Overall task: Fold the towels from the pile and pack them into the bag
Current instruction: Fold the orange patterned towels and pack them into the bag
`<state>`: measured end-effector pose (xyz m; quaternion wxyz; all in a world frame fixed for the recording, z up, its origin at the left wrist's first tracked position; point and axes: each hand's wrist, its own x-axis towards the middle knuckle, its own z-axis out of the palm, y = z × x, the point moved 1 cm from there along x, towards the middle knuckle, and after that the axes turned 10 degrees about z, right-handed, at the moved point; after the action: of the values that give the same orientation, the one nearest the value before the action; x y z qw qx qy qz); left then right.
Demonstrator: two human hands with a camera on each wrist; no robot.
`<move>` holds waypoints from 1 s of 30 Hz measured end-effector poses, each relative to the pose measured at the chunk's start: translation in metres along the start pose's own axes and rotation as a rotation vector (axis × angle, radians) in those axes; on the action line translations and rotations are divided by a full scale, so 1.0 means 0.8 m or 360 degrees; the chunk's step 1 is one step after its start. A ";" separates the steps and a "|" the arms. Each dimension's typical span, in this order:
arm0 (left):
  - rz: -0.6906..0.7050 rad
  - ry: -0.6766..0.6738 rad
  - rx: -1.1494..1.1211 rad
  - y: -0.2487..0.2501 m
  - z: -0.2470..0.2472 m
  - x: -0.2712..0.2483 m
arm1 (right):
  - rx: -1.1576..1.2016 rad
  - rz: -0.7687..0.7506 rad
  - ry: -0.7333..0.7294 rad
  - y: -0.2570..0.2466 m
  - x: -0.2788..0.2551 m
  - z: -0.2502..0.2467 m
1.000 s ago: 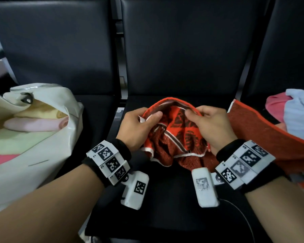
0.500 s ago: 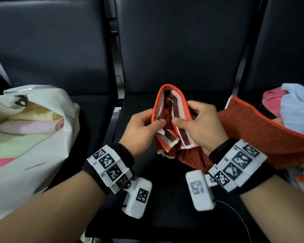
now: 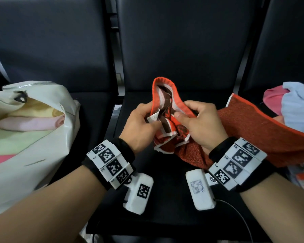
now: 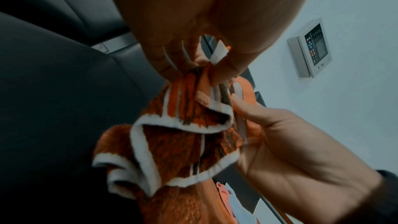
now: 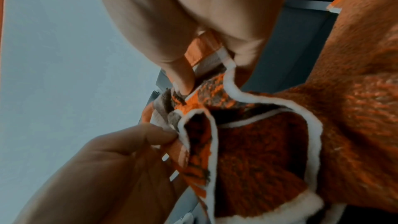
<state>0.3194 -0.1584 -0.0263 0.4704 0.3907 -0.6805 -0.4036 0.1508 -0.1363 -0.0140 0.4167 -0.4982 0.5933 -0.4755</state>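
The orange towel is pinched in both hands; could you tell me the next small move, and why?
Probably draw the left hand and right hand apart to spread the orange towel: it is bunched between them, not yet flat enough to fold.

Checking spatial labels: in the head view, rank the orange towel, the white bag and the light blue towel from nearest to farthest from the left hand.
From the left hand:
1. Orange towel, in its grip, center seat.
2. White bag, on the left seat.
3. Light blue towel, on the pile, far right.
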 end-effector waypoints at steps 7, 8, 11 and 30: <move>0.0039 -0.0037 -0.0119 0.003 0.006 -0.002 | 0.0006 -0.0073 -0.0032 -0.001 -0.001 0.006; 0.0034 -0.0050 -0.0127 0.003 0.006 -0.002 | -0.0005 -0.0072 -0.0060 -0.001 -0.001 0.007; -0.0008 -0.0054 -0.0143 0.001 0.002 -0.003 | -0.0020 -0.0083 -0.0140 -0.001 -0.003 0.006; -0.0118 0.0103 -0.0165 -0.002 0.004 -0.005 | 0.0070 0.0074 0.0046 0.014 0.006 0.001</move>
<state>0.3178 -0.1548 -0.0295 0.4965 0.4036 -0.6283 -0.4424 0.1489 -0.1407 -0.0255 0.4298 -0.4680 0.6002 -0.4858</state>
